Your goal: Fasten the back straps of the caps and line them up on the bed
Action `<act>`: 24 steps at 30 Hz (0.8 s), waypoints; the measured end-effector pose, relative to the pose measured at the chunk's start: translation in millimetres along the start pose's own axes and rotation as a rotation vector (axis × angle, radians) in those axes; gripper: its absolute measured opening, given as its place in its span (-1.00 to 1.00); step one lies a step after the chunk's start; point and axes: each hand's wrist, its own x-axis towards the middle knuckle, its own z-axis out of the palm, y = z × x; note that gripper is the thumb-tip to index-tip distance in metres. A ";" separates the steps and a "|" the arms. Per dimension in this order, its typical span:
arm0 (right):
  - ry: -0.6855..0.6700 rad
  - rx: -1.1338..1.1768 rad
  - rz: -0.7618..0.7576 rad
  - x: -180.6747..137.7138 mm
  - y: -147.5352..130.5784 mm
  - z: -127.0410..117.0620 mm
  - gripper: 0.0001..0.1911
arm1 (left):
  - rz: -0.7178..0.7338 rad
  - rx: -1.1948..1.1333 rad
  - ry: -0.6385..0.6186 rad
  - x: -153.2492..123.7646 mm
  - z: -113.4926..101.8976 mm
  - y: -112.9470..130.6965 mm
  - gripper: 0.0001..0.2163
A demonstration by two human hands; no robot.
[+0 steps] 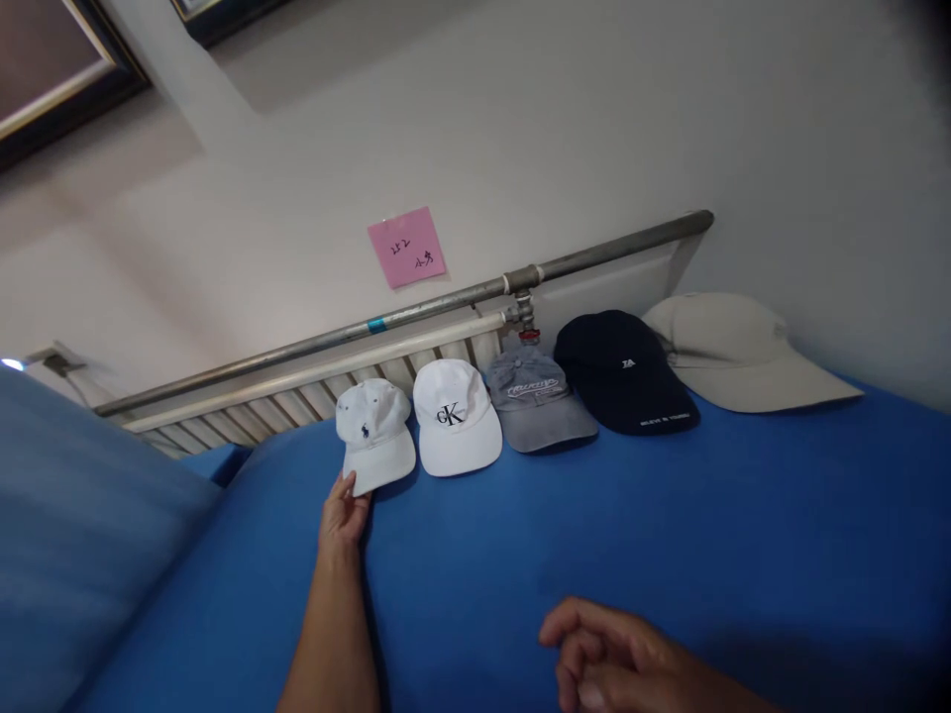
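Several caps lie in a row on a blue sheet (669, 535) against the wall: a white cap with a small dark emblem (373, 433), a white cap with black letters (455, 418), a grey cap (536, 398), a dark navy cap (624, 371) and a beige cap (735, 352). My left hand (342, 515) reaches forward and its fingers touch the brim of the leftmost white cap; whether it grips the brim is unclear. My right hand (601, 659) hovers low over the sheet with fingers curled loosely and nothing in it.
A radiator (297, 396) and a metal pipe (416, 312) with a red valve (529, 335) run behind the caps. A pink note (406, 247) is stuck on the wall. A blue pillow (81, 535) fills the left. Picture frames hang at the top left.
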 end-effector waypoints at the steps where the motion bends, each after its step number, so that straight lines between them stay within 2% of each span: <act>1: 0.004 0.001 0.002 0.2 0.8 0.1 -0.63 | 0.019 0.051 0.037 0.9 -1.4 -1.0 -0.70; 6: 0.010 -0.013 -0.016 1.3 5.2 0.1 -0.65 | 0.182 0.383 0.212 -2.4 -5.9 -3.7 -0.66; 9: -0.004 -0.023 -0.024 1.8 5.6 0.7 -0.64 | 0.300 0.639 0.253 -10.0 -7.9 -1.0 -0.63; 12: -0.006 -0.028 -0.014 1.8 4.6 1.5 -0.63 | 0.383 0.863 0.209 -17.9 -5.4 1.4 -0.51; 18: 0.000 -0.029 -0.013 1.2 1.3 3.3 -0.66 | 0.441 1.147 0.068 -24.8 8.5 -2.5 -0.08; 24: 0.040 -0.044 0.012 -1.6 -2.4 6.0 -0.69 | 0.473 1.225 0.009 -17.3 8.2 -3.7 -0.07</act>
